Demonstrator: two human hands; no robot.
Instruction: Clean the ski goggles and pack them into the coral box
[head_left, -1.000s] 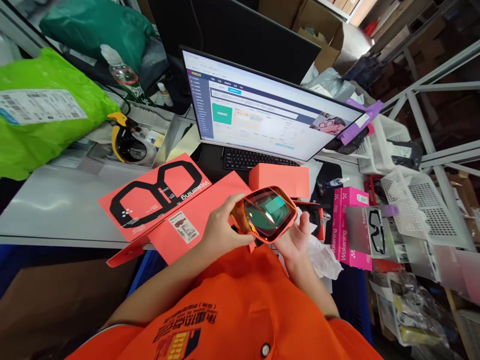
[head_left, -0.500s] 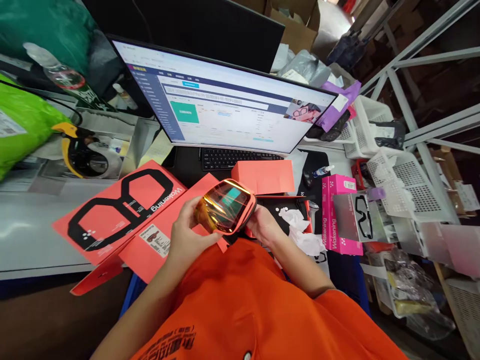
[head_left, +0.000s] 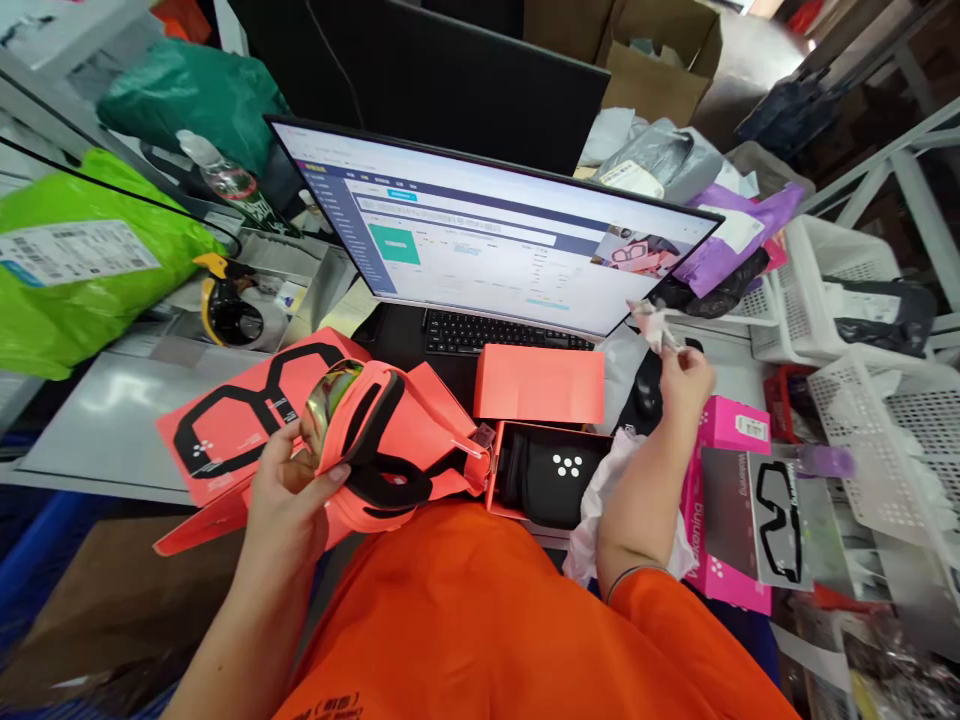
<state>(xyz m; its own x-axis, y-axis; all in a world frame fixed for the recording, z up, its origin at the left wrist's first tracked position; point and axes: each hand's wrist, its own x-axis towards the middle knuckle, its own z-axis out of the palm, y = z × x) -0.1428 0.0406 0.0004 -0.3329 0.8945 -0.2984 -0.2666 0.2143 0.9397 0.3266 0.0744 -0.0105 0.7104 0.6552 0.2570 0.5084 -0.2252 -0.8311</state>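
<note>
**Goggles in the left hand, a scrap of tissue in the right**

The left hand (head_left: 289,495) is closed around the coral ski goggles (head_left: 352,425), thumb on the near side of the frame and fingers curled behind it. The goggles are held above the near edge of the surface (head_left: 112,420), just left of the open coral box (head_left: 551,470), tilted so that the mirrored lens faces left and up and the black foam lining faces the person. Their coral strap (head_left: 442,465) trails right, and its end reaches the left wall of the open box.

The right hand (head_left: 686,385) is raised to the right of the open box, beyond its far right corner, with fingertips pinched on a small crumpled piece of white tissue (head_left: 654,325). It hovers over a black mouse (head_left: 646,392).

Inside the open box lies a black pouch (head_left: 559,468) with white dots. Directly behind the box stands a coral lid (head_left: 540,383), and behind that a black keyboard (head_left: 495,335) below a lit monitor (head_left: 495,235). Left of the box, under the goggles, lies a flat coral sleeve (head_left: 225,425) printed with a black goggle outline. Right of the box, beyond the forearm, lies a pink box (head_left: 724,505) with a grey goggle-print sleeve. White crumpled paper (head_left: 600,500) sits against the right side of the open box.
</note>
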